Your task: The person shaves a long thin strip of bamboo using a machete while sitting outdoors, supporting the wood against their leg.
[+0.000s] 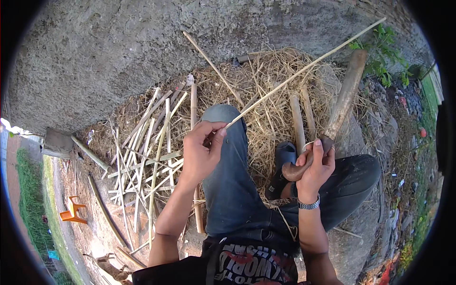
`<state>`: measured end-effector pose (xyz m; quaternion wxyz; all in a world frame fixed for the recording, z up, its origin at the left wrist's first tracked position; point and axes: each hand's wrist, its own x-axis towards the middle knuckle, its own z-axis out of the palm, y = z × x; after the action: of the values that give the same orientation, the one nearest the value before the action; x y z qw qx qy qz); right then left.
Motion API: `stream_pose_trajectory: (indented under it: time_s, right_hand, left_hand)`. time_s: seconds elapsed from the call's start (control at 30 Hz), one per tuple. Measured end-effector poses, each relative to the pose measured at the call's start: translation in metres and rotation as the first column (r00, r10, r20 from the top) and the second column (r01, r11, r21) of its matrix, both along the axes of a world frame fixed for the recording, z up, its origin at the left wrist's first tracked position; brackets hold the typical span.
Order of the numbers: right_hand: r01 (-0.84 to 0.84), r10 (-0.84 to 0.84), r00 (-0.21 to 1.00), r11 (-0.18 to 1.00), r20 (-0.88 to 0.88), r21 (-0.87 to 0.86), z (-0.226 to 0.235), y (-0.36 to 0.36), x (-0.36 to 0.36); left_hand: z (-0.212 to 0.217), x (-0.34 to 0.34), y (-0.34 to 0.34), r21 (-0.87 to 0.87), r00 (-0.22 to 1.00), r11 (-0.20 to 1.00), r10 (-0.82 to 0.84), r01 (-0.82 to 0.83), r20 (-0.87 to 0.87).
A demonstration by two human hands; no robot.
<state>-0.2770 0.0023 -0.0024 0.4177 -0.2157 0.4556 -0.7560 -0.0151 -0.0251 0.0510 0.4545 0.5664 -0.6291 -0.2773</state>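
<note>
I sit on the ground with my knee raised. My left hand (203,149) pinches the near end of a long thin bamboo strip (304,70) that runs up and to the right over the straw. My right hand (316,167) grips the brown wooden handle of a large knife (343,100), whose long blade points up and away beside my right knee. A metal watch (308,204) sits on that wrist. My jeans (232,180) fill the middle of the view.
A heap of split bamboo strips (147,152) lies to my left on dry straw (266,95). Thicker bamboo sticks (298,124) lie by a dark sandal (284,159). A rough concrete wall (142,52) stands behind. An orange plastic object (72,210) sits far left, green plants (382,57) upper right.
</note>
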Motion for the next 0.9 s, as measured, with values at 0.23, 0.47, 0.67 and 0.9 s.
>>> stream_pose_trajectory:
  time_s: [0.23, 0.47, 0.67, 0.9]
  right_hand:
    - [0.032, -0.031, 0.998, 0.999, -0.050, 0.025, 0.004, -0.027, -0.033]
    - [0.363, -0.049, 0.457, 0.922, -0.888, 0.136, -0.022, -0.088, -0.162]
    - [0.212, -0.086, 0.267, 0.977, -0.960, -0.029, 0.089, -0.105, -0.160]
    - [-0.150, -0.008, -0.326, 0.988, -0.945, 0.044, 0.111, -0.170, -0.268]
  left_hand:
    - [-0.007, 0.023, -0.010, -0.130, 0.980, 0.979, 0.170, -0.156, 0.108]
    - [0.024, 0.033, -0.018, -0.249, 0.968, 0.959, 0.181, -0.135, 0.174]
    - [0.054, 0.039, -0.026, -0.311, 0.938, 0.950, 0.116, -0.009, 0.327]
    - [0.074, 0.051, -0.049, -0.517, 0.907, 0.847, 0.118, 0.120, 0.404]
